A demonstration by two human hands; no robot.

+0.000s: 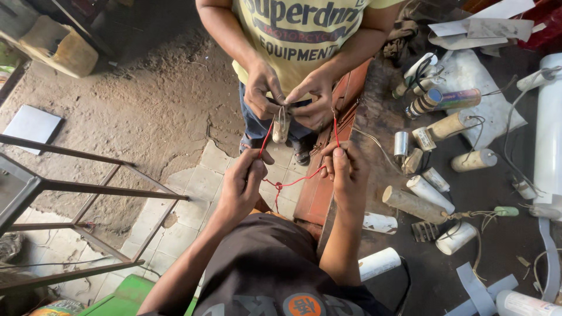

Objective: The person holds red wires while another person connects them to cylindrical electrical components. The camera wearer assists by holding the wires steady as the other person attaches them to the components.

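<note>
Two pinches on thin red insulated wire | left hand, right hand closed on strands | wire knotted, sagging between grips | co-worker's hands above hold small cylindrical capacitor.

A dark workbench on the right carries many cylindrical capacitors in white, tan and silver, with loose wires, a white tube at the far edge, papers at the top and grey tape strips at the bottom. A rust-brown metal panel leans along the bench's left edge. On the left, a metal frame stands over dirt floor and pale tiles, with a white sheet near it and a yellow canister at top left.
</note>
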